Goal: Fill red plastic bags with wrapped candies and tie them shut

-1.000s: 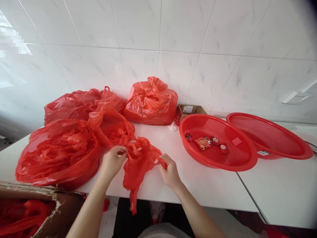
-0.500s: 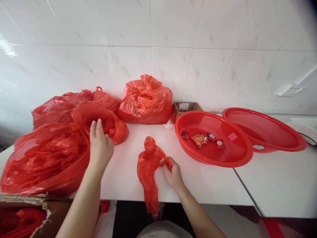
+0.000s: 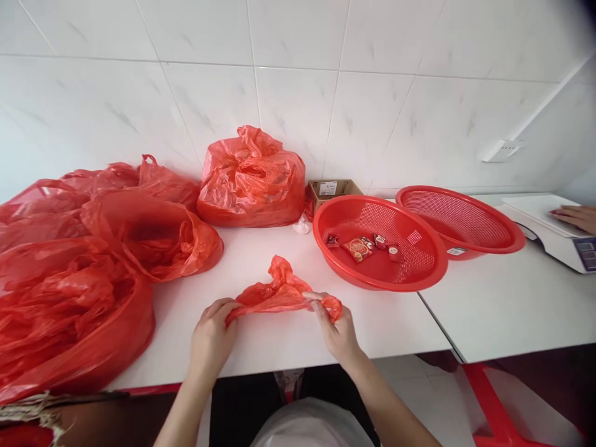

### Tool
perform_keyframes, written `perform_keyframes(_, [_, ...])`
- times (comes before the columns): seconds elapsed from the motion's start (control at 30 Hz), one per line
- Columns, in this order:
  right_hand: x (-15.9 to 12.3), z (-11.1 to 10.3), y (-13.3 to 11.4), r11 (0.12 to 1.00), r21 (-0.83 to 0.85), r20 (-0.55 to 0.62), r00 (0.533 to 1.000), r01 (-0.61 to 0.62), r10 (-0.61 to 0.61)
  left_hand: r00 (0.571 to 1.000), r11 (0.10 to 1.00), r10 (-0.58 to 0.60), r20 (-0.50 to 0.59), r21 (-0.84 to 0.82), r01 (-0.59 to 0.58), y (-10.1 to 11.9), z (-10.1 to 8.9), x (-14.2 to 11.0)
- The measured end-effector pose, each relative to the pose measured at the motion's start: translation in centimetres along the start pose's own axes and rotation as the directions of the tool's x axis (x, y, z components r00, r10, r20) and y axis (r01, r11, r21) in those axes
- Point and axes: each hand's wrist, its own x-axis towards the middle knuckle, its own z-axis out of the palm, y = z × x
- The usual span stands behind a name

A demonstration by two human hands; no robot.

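Right down in the near left corner sat a cardboard carton, its edge torn and frayed. Then came my hands, out over the near side of the white bench, and both were busy! My left hand was closed, fingers curled tight over the left end of a red plastic bag; my right hand was closed too, thumb against fingers, with the bag's right end bunched in its grip. Between them the bag stretched across the near middle of the bench, a crumpled tuft poking up on its far side.

Over to the left, a bulging red sack crowded in, stuffed with crumpled plastic, and just beyond it an open red bag gaped wide. On the right, the near colander held a few small red and gold packets, with a second colander just behind and to the right. Farther right stood a white scale, another person's hand over its platform. And at the back, a plump red bundle with a gathered top stood by the tiled wall, a small brown box just to its right!
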Motion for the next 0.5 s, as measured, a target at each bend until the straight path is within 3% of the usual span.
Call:
perform_keyframes(0.1, [0.0,-2.2,-0.4,0.995,-0.098,0.007,1.000,0.018,-0.017,0.994,0.989,-0.088,0.069,-0.113,0.095,-1.6,-2.7,0.4])
perform_keyframes(0.17, [0.0,-3.7,-0.7,0.992,-0.122,0.021,0.999,0.037,-0.035,0.975,0.947,-0.159,0.153,-0.254,0.195,-2.2,-3.3,0.3])
perform_keyframes(0.27, [0.0,-5.6,-1.1,0.987,-0.147,0.053,0.997,0.071,-0.063,0.934,0.846,-0.233,0.271,-0.417,0.332,-2.5,-3.1,-0.1])
perform_keyframes(0.37, [-0.1,-7.1,-1.7,0.968,-0.236,0.179,0.983,0.086,-0.044,0.909,0.768,-0.269,0.318,-0.498,0.402,-2.1,-2.7,-0.7])
perform_keyframes(0.43, [-0.3,-7.8,-2.6,0.935,-0.340,0.234,0.972,0.101,-0.020,0.910,0.760,-0.280,0.306,-0.508,0.405,-1.3,-2.8,-1.1])
perform_keyframes(0.5, [-0.5,-8.0,-4.1,0.905,-0.405,0.214,0.976,0.132,-0.047,0.922,0.798,-0.264,0.283,-0.473,0.373,-0.5,-3.0,-1.4])
